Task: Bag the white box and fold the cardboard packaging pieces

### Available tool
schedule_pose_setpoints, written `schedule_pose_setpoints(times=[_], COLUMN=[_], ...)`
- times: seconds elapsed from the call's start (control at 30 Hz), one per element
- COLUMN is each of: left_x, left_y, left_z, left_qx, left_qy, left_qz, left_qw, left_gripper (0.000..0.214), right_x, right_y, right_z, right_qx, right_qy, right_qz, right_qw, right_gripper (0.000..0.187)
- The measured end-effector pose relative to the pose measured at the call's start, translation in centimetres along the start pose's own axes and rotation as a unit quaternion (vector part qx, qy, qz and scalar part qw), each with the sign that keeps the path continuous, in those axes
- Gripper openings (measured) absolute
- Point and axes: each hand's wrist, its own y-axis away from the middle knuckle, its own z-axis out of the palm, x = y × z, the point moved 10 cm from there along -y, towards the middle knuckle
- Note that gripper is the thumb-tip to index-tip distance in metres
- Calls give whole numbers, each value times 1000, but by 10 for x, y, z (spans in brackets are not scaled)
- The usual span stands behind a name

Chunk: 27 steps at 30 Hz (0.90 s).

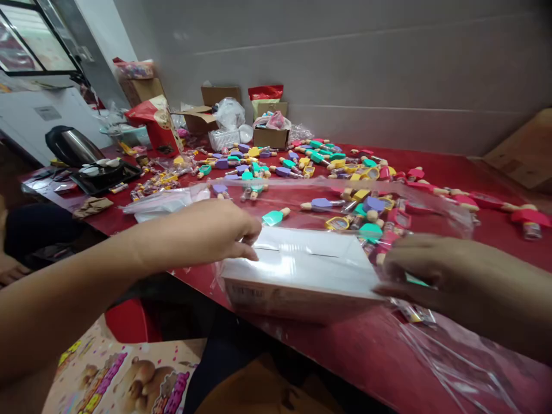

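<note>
A white cardboard box [297, 267] with a barcode on its front side lies near the table edge before me. Clear plastic bag film [452, 210] surrounds it, with its loose edge spread behind the box and past its right end. Over the box's left end is my left hand [228, 230], its thumb and fingers bent together on the thin film. At the right end my right hand [414, 267] is curled in a pinch on the plastic, smeared by motion. The exact grip of both hands is partly hidden.
Several small toy-like pieces with coloured paddle shapes [321, 204] are strewn behind the box on the red table [345, 362]. Folded plastic bags [168, 201] and a kettle [77, 146] are to the left. A printed carton [129, 374] stands below; another person's hand [11, 267] shows far left.
</note>
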Motion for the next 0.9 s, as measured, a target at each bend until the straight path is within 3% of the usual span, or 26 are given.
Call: schedule_pose_setpoints(times=[0.13,0.23,0.33,0.43,0.5,0.53,0.6,0.67,0.73,0.8,0.83,0.9], left_x=[-13,-16,-8,-10,-26,-39,-66,-91,-104,-100,-97,-96], left_y=[5,9,12,22,38,51,90,116,104,77,69,67], left_z=[-5,2,0,-15,-32,-42,-54,-39,-5,23,28,17], left_qx=[90,121,154,196,261,319,466,555,514,426,410,460], left_qy=[-29,-97,-127,-121,-91,-66,22,195,397,528,561,602], left_qz=[-43,-78,-58,-48,-82,-117,-187,-206,-189,-178,-169,-128], left_qw=[995,985,978,972,957,938,864,782,737,713,699,641], left_gripper=[17,29,28,24,18,17,15,44,70,59,46,27], right_x=[6,-15,-51,-71,-69,-66,-63,-62,-65,-70,-74,-78], right_y=[-4,-2,2,-4,-8,-9,-7,-5,-6,-10,-12,-17], right_z=[-7,4,6,24,39,43,49,56,60,61,59,54], right_qx=[89,95,143,98,67,75,101,114,117,115,116,119], right_qy=[160,274,252,146,166,189,216,224,237,252,256,263], right_qz=[69,40,-32,-75,-63,-50,-58,-85,-115,-133,-138,-136], right_qw=[981,956,957,982,982,978,970,964,958,952,950,948], right_gripper=[39,25,25,28,36,39,42,42,44,39,36,43])
